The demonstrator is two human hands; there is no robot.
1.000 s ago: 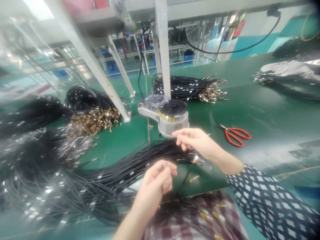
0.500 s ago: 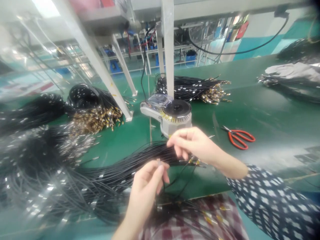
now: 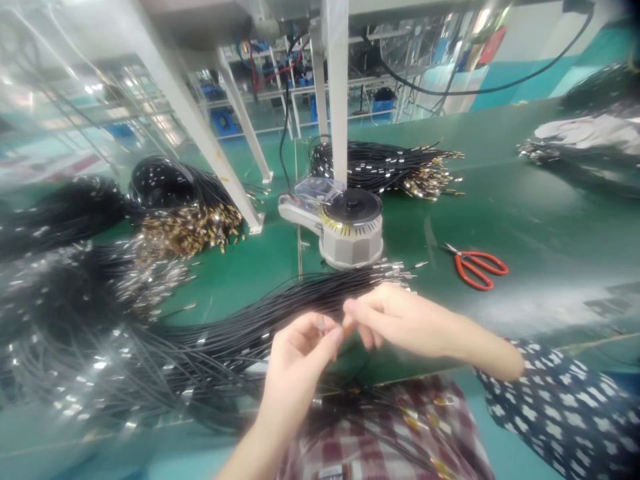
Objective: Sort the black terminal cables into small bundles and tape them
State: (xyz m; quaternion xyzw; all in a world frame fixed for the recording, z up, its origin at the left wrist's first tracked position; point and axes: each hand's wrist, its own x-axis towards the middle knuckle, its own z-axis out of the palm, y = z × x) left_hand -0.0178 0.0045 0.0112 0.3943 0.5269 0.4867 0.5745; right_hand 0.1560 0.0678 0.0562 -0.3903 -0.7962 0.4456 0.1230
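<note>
My left hand and my right hand meet fingertip to fingertip above the near edge of the green bench. Both pinch the same thin black cable, whose small metal end shows between the fingertips. Under and behind the hands a loose bundle of black cables with metal tips lies across the bench. More cables hang over the plaid cloth on my lap. A grey tape dispenser stands just beyond the hands.
Red-handled scissors lie right of the dispenser. Cable bundles with gold terminals sit at the left, another bundle at the back, more cables at far right. White frame posts rise behind the dispenser.
My right hand has come down and toward me from near the dispenser to meet the left hand. The left hand has lifted slightly, and both fingertips now close on the cable end.
</note>
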